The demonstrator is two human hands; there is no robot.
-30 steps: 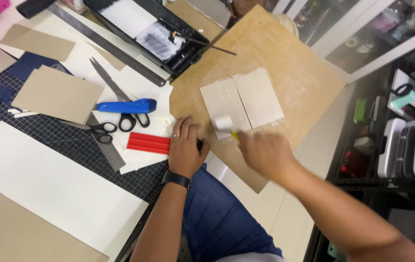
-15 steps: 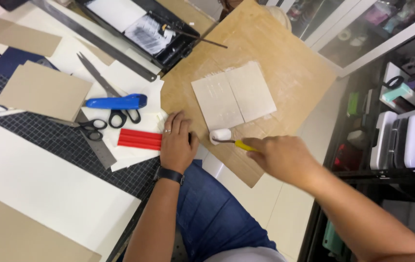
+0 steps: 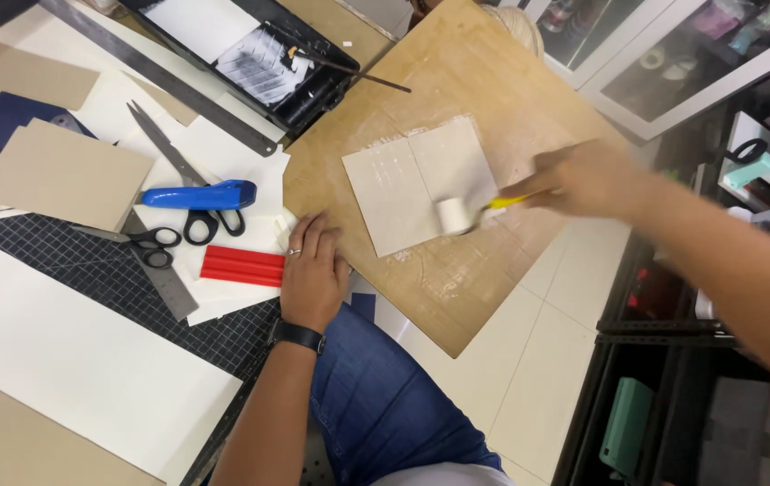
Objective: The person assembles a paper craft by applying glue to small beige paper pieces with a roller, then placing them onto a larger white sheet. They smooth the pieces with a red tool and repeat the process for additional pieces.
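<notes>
Since earlier, roller (image 3: 452, 216) was carried up onto grey card (image 3: 416, 180) by right hand (image 3: 588, 178), fingers closed on handle. Left hand (image 3: 313, 270) is pressed flat, fingers together, on board (image 3: 457, 288); card could be skewed if unpinned.

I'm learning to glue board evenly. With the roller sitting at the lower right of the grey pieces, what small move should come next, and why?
Probably roll the small white roller back up-left across the grey board pieces. The right hand has it at their lower right edge, while the left hand steadies the wooden board.
</notes>
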